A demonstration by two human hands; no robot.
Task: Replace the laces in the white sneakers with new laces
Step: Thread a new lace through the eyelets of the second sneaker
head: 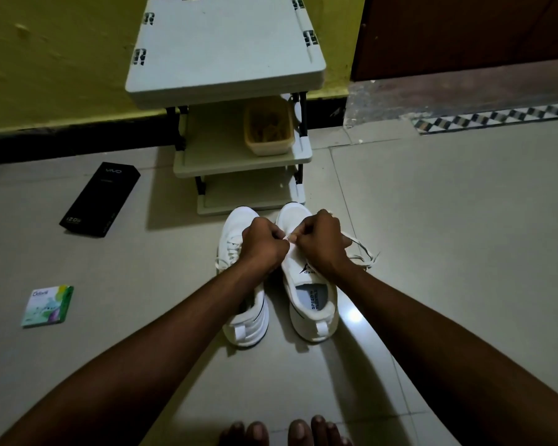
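Observation:
Two white sneakers stand side by side on the floor, toes pointing away from me. The left sneaker (250, 313) is laced. The right sneaker (313, 304) has its tongue exposed under my hands. My left hand (263, 244) and my right hand (319, 243) meet over the right sneaker's upper, each with curled fingers pinching a white lace (288, 237) between them. Loose lace loops (363, 252) lie on the floor to the right of that sneaker. The eyelets are hidden by my hands.
A small pale plastic shelf rack (226, 49) stands just beyond the shoes, with a beige tub (268, 128) on its middle shelf. A black phone box (102, 199) and a small green-white packet (47, 305) lie at left. My bare toes (284, 431) show at the bottom edge.

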